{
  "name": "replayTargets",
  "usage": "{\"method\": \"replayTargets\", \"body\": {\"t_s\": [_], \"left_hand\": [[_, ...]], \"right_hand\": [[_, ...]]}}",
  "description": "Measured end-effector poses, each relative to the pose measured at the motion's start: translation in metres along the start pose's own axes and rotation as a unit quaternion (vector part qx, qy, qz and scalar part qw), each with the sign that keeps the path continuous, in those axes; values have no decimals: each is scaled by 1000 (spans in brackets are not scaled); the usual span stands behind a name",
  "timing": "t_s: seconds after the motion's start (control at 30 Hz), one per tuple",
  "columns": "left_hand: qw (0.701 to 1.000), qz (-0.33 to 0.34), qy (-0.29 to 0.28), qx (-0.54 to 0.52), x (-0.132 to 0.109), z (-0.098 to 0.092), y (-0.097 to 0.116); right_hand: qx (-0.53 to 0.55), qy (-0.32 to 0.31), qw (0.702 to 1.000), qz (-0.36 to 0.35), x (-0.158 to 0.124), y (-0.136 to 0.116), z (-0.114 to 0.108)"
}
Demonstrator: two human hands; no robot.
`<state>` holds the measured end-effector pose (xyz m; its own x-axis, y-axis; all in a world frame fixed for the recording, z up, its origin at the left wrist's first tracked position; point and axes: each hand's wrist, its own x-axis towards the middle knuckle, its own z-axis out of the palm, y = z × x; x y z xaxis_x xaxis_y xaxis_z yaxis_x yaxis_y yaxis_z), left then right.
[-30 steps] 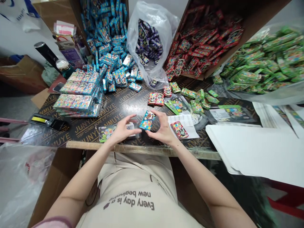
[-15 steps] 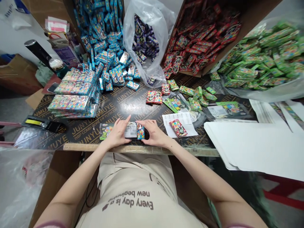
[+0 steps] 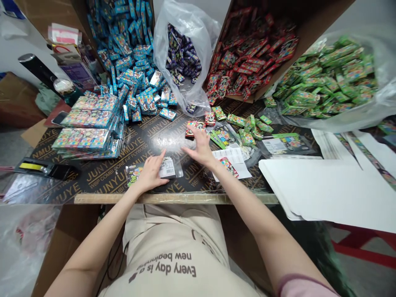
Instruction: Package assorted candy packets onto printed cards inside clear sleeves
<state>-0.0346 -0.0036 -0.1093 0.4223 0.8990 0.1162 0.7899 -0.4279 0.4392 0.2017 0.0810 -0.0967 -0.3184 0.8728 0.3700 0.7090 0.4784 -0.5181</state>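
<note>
A clear plastic pouch [image 3: 177, 170] with a printed label lies flat near the table's front edge. My left hand [image 3: 151, 172] rests on its middle, index finger and thumb stretched apart, hiding part of it. My right hand [image 3: 200, 147] is open beyond the pouch's right end, thumb and fingers apart and nothing visible between them. Its fingertips are nearest two small red boxes [image 3: 190, 128] standing side by side, which they partly cover. Another red box [image 3: 229, 166] lies on white paper slips [image 3: 244, 173], partly hidden by my right wrist.
Blue boxes [image 3: 136, 78] are heaped at the back left, beside a plastic bag [image 3: 161, 49] of purple ones. Red boxes [image 3: 247, 62] fill a carton; green ones [image 3: 328, 78] fill a bag. Packed pouches [image 3: 83, 138], a tape dispenser [image 3: 46, 168] and white sheets [image 3: 324, 185] flank me.
My right hand has left the pouch's right end and moved forward to the red boxes. The blue box between my hands is out of sight. My left hand stays on the pouch.
</note>
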Motion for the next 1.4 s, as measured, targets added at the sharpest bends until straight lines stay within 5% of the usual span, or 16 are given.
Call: {"method": "replayTargets", "body": {"t_s": [0.17, 0.3, 0.37, 0.47, 0.53, 0.6, 0.67, 0.8, 0.9, 1.2, 1.3, 1.4], "left_hand": [[999, -24, -26, 12, -2, 3, -2], [989, -73, 89, -90, -1, -5, 3], [962, -108, 145, -207, 4, -9, 9], [887, -174, 123, -410, 17, -10, 19], [842, -210, 104, -486, 28, -10, 23], [829, -221, 117, -501, 42, -8, 27], [849, -195, 118, -476, 58, -6, 30], [947, -125, 124, -269, 82, 1, 32], [972, -102, 167, -131, 84, 11, 24], [959, -69, 241, -135, 79, 15, -2], [939, -84, 262, -208, 80, 6, 1], [903, -134, 272, -306, 79, -3, 4]], "right_hand": [[-91, -103, 990, -35, 56, 54, -4], [85, -33, 995, -34, 40, 26, -1], [211, -42, 976, -18, 19, -2, -3], [306, -115, 945, -24, -6, -30, -6], [300, -122, 946, -28, -7, -30, -5], [271, -78, 959, -25, 7, -16, -1], [208, -27, 978, -3, 34, 5, 7], [6, -19, 997, 71, 103, 44, 22], [-46, 2, 995, 91, 146, 66, 27], [-152, -51, 980, 117, 190, 106, 30], [-97, 17, 991, 86, 177, 94, 19], [77, 105, 989, 70, 142, 60, 6]]}}
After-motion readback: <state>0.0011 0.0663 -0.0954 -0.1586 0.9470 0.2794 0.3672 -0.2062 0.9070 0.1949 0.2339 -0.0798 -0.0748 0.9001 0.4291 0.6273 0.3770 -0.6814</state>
